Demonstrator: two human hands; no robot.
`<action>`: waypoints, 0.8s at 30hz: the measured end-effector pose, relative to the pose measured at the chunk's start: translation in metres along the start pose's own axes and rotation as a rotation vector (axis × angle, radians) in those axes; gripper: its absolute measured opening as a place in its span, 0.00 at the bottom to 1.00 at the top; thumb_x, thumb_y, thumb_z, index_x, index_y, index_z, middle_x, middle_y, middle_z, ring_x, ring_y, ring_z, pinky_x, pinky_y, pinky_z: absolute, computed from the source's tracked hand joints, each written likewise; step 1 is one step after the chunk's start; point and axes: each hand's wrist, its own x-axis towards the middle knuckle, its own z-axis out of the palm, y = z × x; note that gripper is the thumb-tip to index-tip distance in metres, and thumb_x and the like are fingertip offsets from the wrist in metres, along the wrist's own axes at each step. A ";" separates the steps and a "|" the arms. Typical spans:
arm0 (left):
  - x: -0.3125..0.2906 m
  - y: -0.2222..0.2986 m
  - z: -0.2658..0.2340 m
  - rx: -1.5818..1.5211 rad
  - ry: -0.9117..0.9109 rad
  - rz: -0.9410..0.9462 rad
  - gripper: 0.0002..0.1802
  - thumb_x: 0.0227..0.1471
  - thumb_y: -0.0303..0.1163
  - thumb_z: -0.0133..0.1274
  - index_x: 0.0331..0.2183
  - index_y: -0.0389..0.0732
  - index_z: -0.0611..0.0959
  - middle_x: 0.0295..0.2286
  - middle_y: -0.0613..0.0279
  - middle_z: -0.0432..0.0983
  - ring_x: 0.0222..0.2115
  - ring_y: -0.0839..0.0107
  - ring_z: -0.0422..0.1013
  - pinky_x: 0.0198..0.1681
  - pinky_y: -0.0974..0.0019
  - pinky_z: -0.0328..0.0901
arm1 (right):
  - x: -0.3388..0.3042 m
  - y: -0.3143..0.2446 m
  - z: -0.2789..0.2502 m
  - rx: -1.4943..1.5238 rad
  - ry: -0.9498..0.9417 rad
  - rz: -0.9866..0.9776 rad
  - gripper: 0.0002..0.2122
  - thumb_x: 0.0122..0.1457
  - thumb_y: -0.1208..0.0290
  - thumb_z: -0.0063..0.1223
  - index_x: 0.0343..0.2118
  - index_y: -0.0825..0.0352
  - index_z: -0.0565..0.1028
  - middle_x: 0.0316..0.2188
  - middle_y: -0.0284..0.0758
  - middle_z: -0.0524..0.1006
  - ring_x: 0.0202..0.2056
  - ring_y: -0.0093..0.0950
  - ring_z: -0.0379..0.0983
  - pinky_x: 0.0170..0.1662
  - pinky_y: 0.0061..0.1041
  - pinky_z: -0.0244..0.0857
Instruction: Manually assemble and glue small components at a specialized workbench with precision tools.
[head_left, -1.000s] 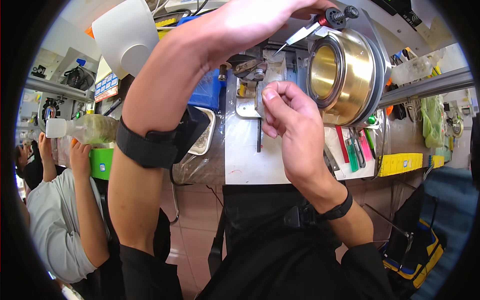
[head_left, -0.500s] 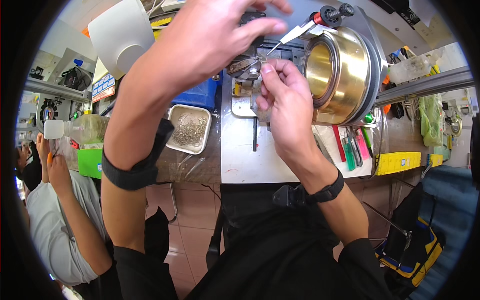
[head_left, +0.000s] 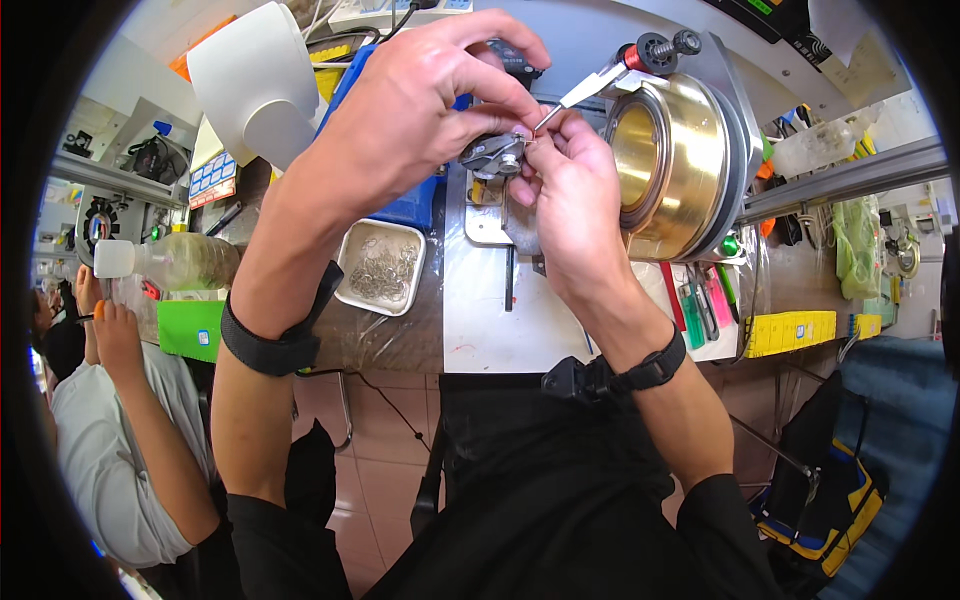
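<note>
My left hand (head_left: 425, 95) reaches over from the left, its thumb and index fingertip brought together beside a small metal clamp (head_left: 490, 157). From the right comes my right hand (head_left: 577, 190), fingers curled and thumb pinched against the index finger at the clamp's jaw. What either pinch holds is too small to make out. Between the fingertips ends the thin metal tip of a white pen-like wire holder (head_left: 590, 88), which slants up right to a spool of red wire (head_left: 637, 58). A reddish strand shows faintly near the tip.
A large brass-coloured cylinder (head_left: 680, 165) stands right of my right hand. A white tray (head_left: 347, 285) of small metal rings sits left, beside a blue box (head_left: 412, 208). Cutters and coloured-handled tools (head_left: 700, 300) lie at right. A co-worker (head_left: 125, 430) sits at far left.
My left hand has come down to the wire holder's tip, and its spread fingers have closed into a pinch. My right hand stays near the clamp, slightly shifted. The whole view has moved a little.
</note>
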 end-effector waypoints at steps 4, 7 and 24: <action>-0.001 0.008 0.002 0.106 0.052 0.016 0.06 0.43 0.23 0.64 0.29 0.36 0.86 0.40 0.61 0.73 0.32 0.70 0.73 0.38 0.67 0.68 | -0.004 0.001 -0.002 -0.057 0.000 0.006 0.04 0.66 0.73 0.46 0.41 0.66 0.69 0.28 0.26 0.68 0.26 0.15 0.61 0.28 0.17 0.58; -0.008 0.017 0.000 0.232 0.229 0.062 0.07 0.41 0.21 0.65 0.28 0.37 0.85 0.39 0.59 0.70 0.33 0.67 0.72 0.38 0.66 0.68 | -0.020 0.005 -0.001 -0.018 0.064 0.066 0.08 0.67 0.70 0.47 0.45 0.67 0.69 0.28 0.28 0.68 0.26 0.17 0.63 0.29 0.18 0.59; -0.058 0.017 0.071 0.634 0.543 0.235 0.14 0.36 0.24 0.66 0.32 0.40 0.86 0.39 0.68 0.73 0.36 0.65 0.68 0.41 0.59 0.67 | -0.118 -0.031 -0.064 -0.314 -0.183 0.468 0.11 0.66 0.67 0.52 0.45 0.68 0.71 0.31 0.27 0.69 0.29 0.13 0.62 0.32 0.15 0.59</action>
